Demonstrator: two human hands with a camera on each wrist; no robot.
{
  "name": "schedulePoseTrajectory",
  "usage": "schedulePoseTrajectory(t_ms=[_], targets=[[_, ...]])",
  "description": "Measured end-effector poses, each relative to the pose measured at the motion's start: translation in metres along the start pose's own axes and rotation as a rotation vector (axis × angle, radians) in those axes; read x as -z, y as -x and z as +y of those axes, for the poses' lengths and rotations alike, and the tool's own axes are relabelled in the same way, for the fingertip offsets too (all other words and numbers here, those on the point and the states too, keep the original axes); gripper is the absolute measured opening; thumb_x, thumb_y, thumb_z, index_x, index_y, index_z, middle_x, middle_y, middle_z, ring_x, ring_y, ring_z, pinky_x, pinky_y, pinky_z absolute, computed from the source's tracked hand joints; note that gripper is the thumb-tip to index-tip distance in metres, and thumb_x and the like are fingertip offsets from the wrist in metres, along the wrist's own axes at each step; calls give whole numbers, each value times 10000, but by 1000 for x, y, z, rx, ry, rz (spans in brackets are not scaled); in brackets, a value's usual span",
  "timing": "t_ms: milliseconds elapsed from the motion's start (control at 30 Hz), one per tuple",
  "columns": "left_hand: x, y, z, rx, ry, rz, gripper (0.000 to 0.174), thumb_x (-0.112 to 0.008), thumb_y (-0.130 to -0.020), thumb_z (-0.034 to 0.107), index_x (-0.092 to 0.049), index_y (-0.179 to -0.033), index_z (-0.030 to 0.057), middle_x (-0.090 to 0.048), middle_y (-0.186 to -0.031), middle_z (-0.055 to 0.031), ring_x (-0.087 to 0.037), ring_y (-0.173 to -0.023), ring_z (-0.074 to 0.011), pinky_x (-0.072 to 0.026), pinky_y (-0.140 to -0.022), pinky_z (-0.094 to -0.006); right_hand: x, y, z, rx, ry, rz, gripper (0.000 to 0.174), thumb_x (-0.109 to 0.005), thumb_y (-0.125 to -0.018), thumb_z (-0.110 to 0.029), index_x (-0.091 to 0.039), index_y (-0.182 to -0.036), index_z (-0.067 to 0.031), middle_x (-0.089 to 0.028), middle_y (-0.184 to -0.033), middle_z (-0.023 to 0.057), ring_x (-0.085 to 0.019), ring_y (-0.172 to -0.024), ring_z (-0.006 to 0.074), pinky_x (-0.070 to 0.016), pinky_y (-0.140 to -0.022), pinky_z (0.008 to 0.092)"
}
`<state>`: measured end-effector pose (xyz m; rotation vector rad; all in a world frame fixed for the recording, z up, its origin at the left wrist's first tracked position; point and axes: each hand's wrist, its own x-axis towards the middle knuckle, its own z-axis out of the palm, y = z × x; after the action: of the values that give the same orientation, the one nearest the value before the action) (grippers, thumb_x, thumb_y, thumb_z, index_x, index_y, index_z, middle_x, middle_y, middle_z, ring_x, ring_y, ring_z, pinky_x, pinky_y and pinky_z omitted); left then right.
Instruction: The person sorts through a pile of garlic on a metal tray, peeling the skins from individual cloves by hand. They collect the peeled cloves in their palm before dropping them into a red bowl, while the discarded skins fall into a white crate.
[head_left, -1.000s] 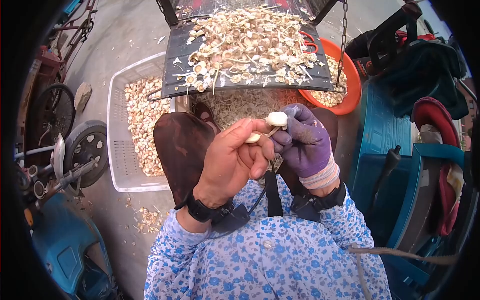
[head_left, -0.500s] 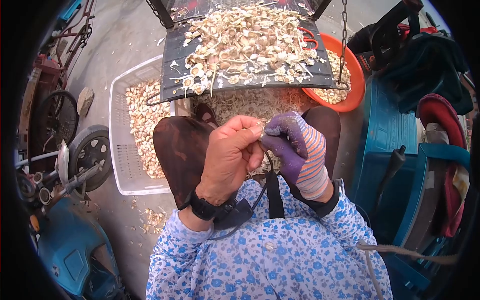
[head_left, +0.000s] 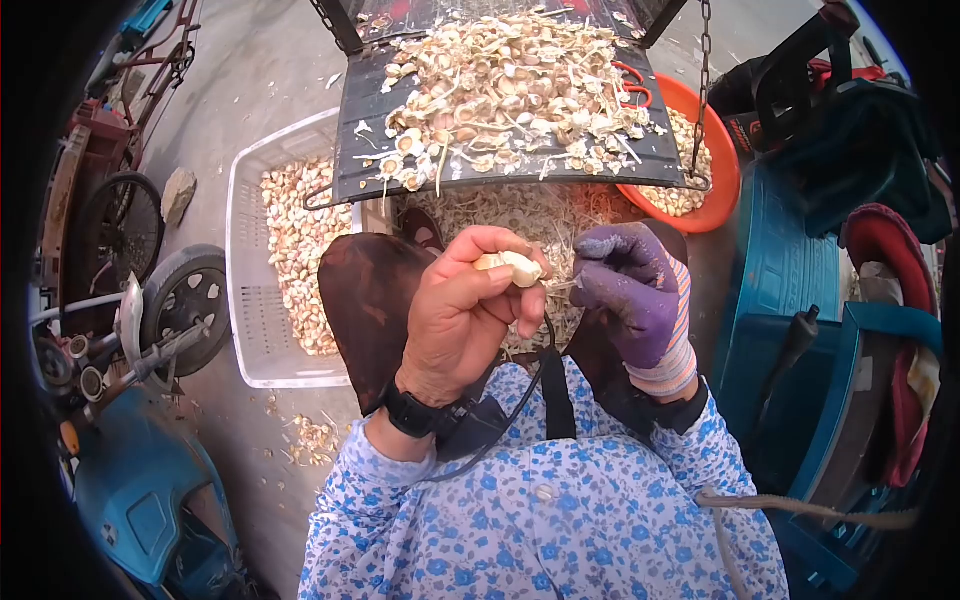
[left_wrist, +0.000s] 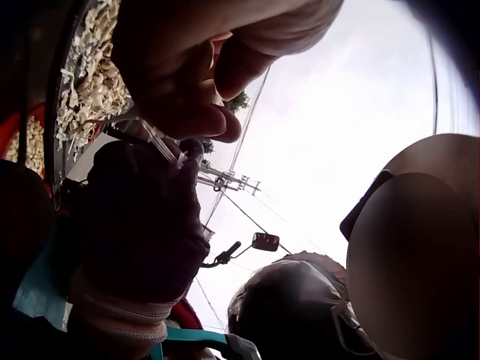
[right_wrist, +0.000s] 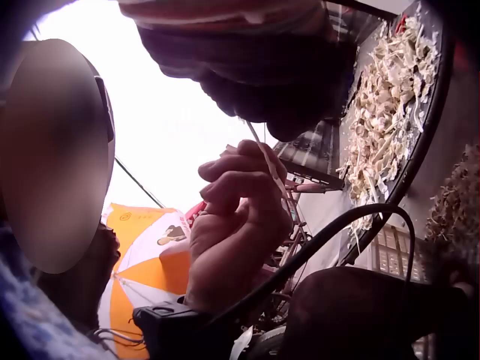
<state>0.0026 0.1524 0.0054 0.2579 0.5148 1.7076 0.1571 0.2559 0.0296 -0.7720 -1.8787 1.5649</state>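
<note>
In the head view the bare left hand [head_left: 450, 315] pinches pale peeled garlic cloves [head_left: 518, 268] between thumb and fingers. Just right of it, the right hand [head_left: 635, 300], in a purple glove with a striped cuff, pinches a thin pale strand [head_left: 565, 285] that reaches toward the left fingers. The left wrist view shows the strand [left_wrist: 161, 146] between the bare left hand [left_wrist: 217, 67] and the dark gloved hand [left_wrist: 142, 217]. Seen in the right wrist view, the strand [right_wrist: 268, 157] crosses the bare fingers below the gloved hand [right_wrist: 247, 67].
A black tray [head_left: 360, 165] bears a heap of garlic skins and stems [head_left: 510, 85], with red handles at its right. A white basket [head_left: 240, 290] of cloves stands left, an orange basin [head_left: 725, 190] of cloves right. A chain [head_left: 701, 90] hangs beside the tray; a cable loops near the left hand.
The hands came together at the fingertips and have since moved apart. The gloved hand has turned and shifted right; cloves show again in the left fingers.
</note>
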Motion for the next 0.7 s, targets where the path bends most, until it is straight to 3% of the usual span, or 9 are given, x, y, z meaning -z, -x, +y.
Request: schedulePoseTrajectory(t_ms=[100, 133, 233, 333, 433, 500, 600, 700], targets=[[4, -3, -2, -37, 14, -29, 257, -457, -878, 37, -512, -1124, -13, -513, -1175, -234, -589, -930, -266, -513, -713, -371, 14, -9, 10, 185, 368, -100, 203, -656, -769, -41, -635, -969, -18, -596, -986, 104, -591, -860, 205, -477, -695, 294], [4, -4, -3, -47, 16, -26, 279, -458, -875, 38, -506, -1144, -17, -491, -1225, -239, -581, -1010, -283, -518, -768, -385, 13, -8, 11, 173, 533, -70, 222, -680, -745, -71, -647, -961, -27, -572, -1068, 137, -569, -986, 283, -477, -772, 333], [1, -10, -4, -29, -7, 60, 378, -447, -943, 185, -448, -1248, -39, -428, -1328, -239, -490, -1180, -316, -456, -923, -419, 10, -12, 12, 146, 430, 49, 274, -702, -737, -77, -637, -998, -26, -579, -1072, 146, -585, -972, 309, -483, -793, 362], [3, -20, -8, 5, 197, 95, 581, -370, -987, 397, -338, -1347, -58, -397, -1371, -242, -439, -1231, -334, -374, -1018, -426, 2, -19, 4, 227, 384, 95, 356, -725, -720, -85, -623, -1057, -35, -590, -1053, 158, -596, -945, 339, -487, -803, 390], [2, -29, -15, 19, 159, 152, 731, -295, -969, 543, -253, -1367, -69, -428, -1333, -221, -416, -1256, -311, -353, -1049, -416, -2, -31, 10, 492, 500, 7, 445, -712, -701, -96, -593, -1126, -42, -593, -1008, 168, -587, -892, 359, -480, -751, 421], [-3, -33, -18, 58, 137, 148, 780, -295, -952, 583, -236, -1390, -59, -417, -1353, -220, -410, -1257, -309, -312, -1066, -417, -2, -39, 13, 507, 619, -116, 392, -685, -731, -133, -591, -1098, -32, -591, -977, 167, -578, -861, 358, -468, -727, 435], [-4, -40, -28, 110, 147, 130, 825, -290, -932, 625, -250, -1390, -60, -421, -1357, -207, -406, -1258, -292, -289, -1077, -411, -2, -44, 37, 513, 766, -138, 337, -653, -747, -158, -593, -1047, -16, -584, -963, 172, -568, -846, 360, -456, -713, 444], [-13, -48, -34, 157, 131, 104, 836, -278, -924, 645, -291, -1367, -64, -436, -1343, -188, -409, -1254, -279, -288, -1077, -405, 5, -46, 53, 452, 695, -138, 310, -625, -771, -170, -582, -1033, -8, -575, -931, 164, -558, -825, 353, -450, -694, 441]])
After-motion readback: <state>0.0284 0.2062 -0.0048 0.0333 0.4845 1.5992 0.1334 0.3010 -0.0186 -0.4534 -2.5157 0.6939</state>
